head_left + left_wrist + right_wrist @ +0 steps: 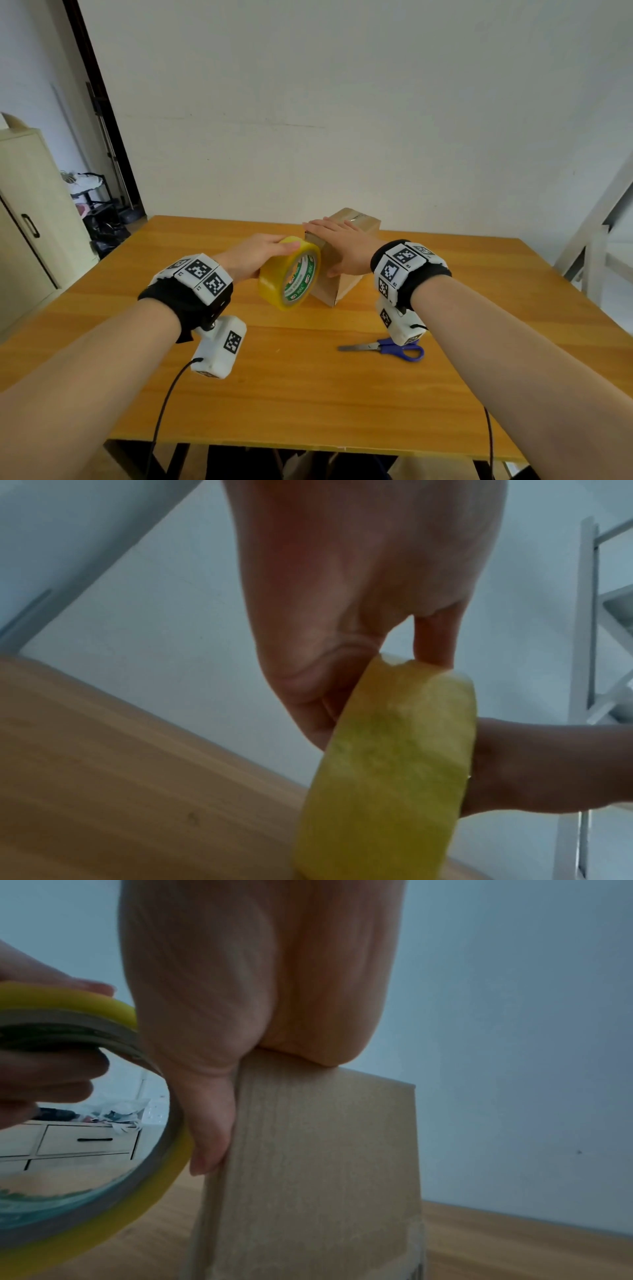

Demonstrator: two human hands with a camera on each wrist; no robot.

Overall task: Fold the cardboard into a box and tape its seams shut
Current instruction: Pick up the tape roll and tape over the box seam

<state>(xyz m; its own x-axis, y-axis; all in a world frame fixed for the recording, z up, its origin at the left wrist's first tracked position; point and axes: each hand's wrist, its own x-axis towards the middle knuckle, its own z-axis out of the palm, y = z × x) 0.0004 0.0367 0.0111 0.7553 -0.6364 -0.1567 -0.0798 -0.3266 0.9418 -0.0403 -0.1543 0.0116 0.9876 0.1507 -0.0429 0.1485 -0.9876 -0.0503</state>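
Observation:
A small brown cardboard box (346, 281) stands folded in the middle of the wooden table (308, 377). My right hand (337, 245) lies flat on its top with straight fingers, and the thumb runs down the near left side (212, 1123). My left hand (255, 255) grips a yellow roll of tape (291, 272) with a green-printed core, held on edge just left of the box and close against it. In the left wrist view the fingers (433, 642) curl over the tape roll (394, 764). The right wrist view shows the box (325, 1164) and the tape roll (103, 1150) beside it.
Blue-handled scissors (387, 347) lie shut on the table to the right, near my right wrist. A pale cabinet (24, 222) stands left of the table, a white frame (596, 240) to the right. A bare wall is behind.

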